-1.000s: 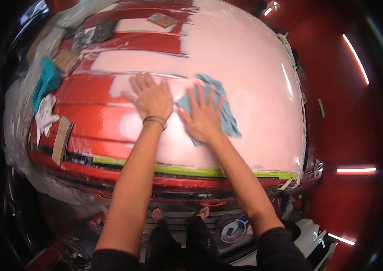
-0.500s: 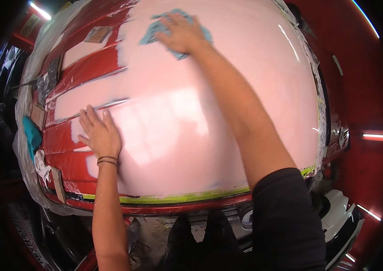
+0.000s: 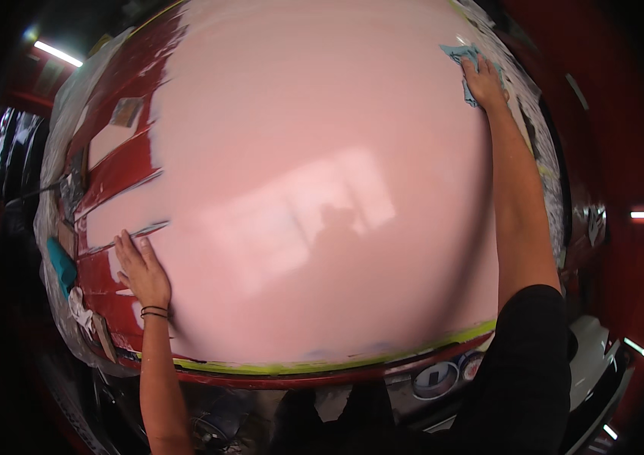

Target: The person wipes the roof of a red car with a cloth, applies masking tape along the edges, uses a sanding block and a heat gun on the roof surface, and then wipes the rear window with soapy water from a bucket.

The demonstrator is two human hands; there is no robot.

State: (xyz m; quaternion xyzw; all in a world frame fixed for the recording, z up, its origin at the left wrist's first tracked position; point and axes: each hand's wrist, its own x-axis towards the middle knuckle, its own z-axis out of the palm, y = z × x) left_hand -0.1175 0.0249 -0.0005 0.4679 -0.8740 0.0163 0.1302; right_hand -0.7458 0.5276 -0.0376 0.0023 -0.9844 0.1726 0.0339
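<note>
Resting our right hand point(image 3: 486, 85) on the blue-green cloth point(image 3: 457, 53), we have that cloth at the far right of the pale pink panel point(image 3: 276, 136), fingers slightly apart over it; our left hand point(image 3: 144, 277) (2 dark bands point(image 3: 153, 312) circle its wrist) lies flat at the panel's left side beside red paint point(image 3: 98, 277), fingers a little apart

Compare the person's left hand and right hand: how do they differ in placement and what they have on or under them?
No cloth shows under the left hand; the right hand lies on a blue-green cloth. The left hand is nearer the body, beside red stripes; the right hand reaches farther, near the pink panel's right edge. Dark bands circle the left hand's wrist; the right hand's wrist shows none. Both are ungloved, palm down.
</note>
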